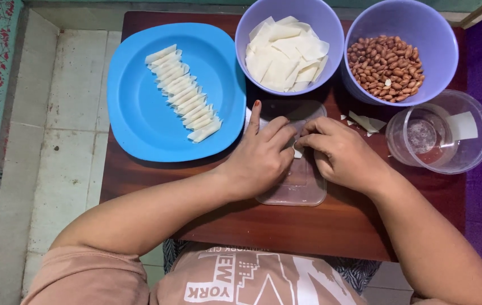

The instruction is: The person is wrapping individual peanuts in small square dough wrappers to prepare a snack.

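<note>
Brown wood fills the middle of the view: a small low table (286, 226) seen from above, with our two bare arms reaching forward over its near edge. Both of our hands meet on a clear plastic lid (297, 189) lying flat on the wood, which seems to serve as a clean work surface. Our left hand (260, 155) rests palm down with its fingers curled inward and the forefinger stretched ahead. Our right hand (339, 155) curls toward it from the other side. Between the fingertips of both hands we pinch a small white dough piece (297, 152), mostly hidden by the fingers, so we cannot tell its exact shape.

Just beyond our left hand sits a blue plate (133, 113) holding a neat slanted row of rolled dough sticks (184, 93), set within easy reach. Farther back stand two lilac bowls side by side, touching. The left bowl (331, 34) holds flat white dough squares (286, 53); the right bowl (444, 39) holds brown peanuts (386, 68). To the right, near our right wrist, a clear plastic tub (472, 152) holds a glass (421, 138). A few white dough scraps (365, 121) lie between the tub and our right hand. Pale floor tiles (66, 113) show on the left.
</note>
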